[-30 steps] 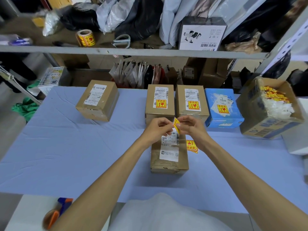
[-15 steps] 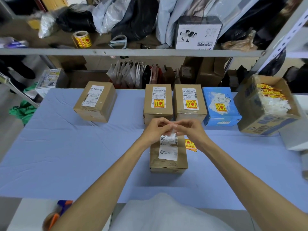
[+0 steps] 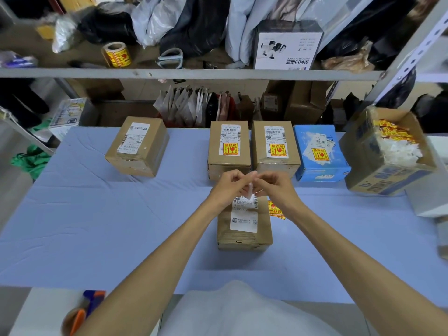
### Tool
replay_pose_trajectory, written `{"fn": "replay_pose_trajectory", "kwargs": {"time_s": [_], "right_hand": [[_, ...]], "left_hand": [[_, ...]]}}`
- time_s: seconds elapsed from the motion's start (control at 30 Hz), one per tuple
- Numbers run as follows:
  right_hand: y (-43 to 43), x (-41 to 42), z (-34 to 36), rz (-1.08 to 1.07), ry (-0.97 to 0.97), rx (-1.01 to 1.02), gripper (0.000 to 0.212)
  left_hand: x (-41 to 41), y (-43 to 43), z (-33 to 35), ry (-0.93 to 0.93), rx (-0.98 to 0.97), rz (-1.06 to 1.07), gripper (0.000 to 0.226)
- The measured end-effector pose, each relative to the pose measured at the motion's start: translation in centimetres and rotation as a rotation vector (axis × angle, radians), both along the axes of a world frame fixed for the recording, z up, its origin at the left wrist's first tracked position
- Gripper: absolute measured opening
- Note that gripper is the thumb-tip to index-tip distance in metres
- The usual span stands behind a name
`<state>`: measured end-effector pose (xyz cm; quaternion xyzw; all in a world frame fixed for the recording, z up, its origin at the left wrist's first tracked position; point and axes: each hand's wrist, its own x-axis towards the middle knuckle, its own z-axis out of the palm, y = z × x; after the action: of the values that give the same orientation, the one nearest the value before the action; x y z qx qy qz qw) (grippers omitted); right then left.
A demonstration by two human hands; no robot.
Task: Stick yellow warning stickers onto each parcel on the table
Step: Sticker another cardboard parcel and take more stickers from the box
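Note:
My left hand [image 3: 230,186] and my right hand [image 3: 275,186] meet above the near brown parcel [image 3: 243,225], both pinching a small sticker [image 3: 249,189] whose white back faces me. That parcel carries only white shipping labels. A loose yellow warning sticker [image 3: 276,210] lies on the cloth by its right side. Behind stand two brown parcels [image 3: 229,147] [image 3: 275,147] and a blue parcel [image 3: 320,154], each with a yellow sticker. A brown parcel [image 3: 137,145] at the far left has no yellow sticker.
An open carton [image 3: 385,154] with yellow stickers and white backing scraps sits at the right. The table [image 3: 97,214] has a light blue cloth. A shelf rail [image 3: 189,73] runs above, with a sticker roll [image 3: 116,54] and scissors [image 3: 171,58].
The yellow face of the sticker between my fingers has turned away; now only its white side shows. Both hands stay together over the near parcel.

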<state>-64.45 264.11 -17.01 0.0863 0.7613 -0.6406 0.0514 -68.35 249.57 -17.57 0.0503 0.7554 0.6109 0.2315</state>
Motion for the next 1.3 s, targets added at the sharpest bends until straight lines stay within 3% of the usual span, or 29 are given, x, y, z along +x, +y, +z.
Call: {"fn": "replay_pose_trajectory", "kwargs": {"time_s": [0.17, 0.3, 0.47, 0.77, 0.9, 1.03, 1.17, 1.3], "right_hand": [[0.1, 0.0, 0.0, -0.035, -0.016, -0.017, 0.014], [0.4, 0.0, 0.2, -0.118, -0.064, -0.040, 0.015], [0.3, 0.4, 0.3, -0.061, -0.038, -0.027, 0.016], [1.1, 0.2, 0.0, -0.232, -0.139, -0.020, 0.015], [1.1, 0.1, -0.2, -0.280, -0.169, 0.018, 0.017], [1.0, 0.3, -0.2, -0.280, -0.172, 0.037, 0.016], [0.9, 0.2, -0.2, -0.277, -0.182, 0.043, 0.014], [0.8, 0.2, -0.1, -0.271, -0.177, 0.044, 0.014]], "left_hand": [[-0.1, -0.2, -0.5, 0.028, -0.051, -0.007, 0.025], [-0.2, -0.5, -0.9, -0.058, -0.075, 0.018, 0.016], [0.2, 0.2, -0.1, -0.034, -0.142, -0.016, 0.039], [0.2, -0.9, -0.4, 0.009, -0.319, -0.082, 0.028], [0.7, -1.0, 0.0, -0.112, -0.233, -0.076, 0.025], [0.8, -0.9, -0.2, 0.016, -0.313, -0.073, 0.016], [1.1, -1.0, 0.0, 0.088, -0.289, -0.005, 0.044], [0.9, -1.2, -0.4, 0.065, -0.341, 0.027, 0.035]]}}
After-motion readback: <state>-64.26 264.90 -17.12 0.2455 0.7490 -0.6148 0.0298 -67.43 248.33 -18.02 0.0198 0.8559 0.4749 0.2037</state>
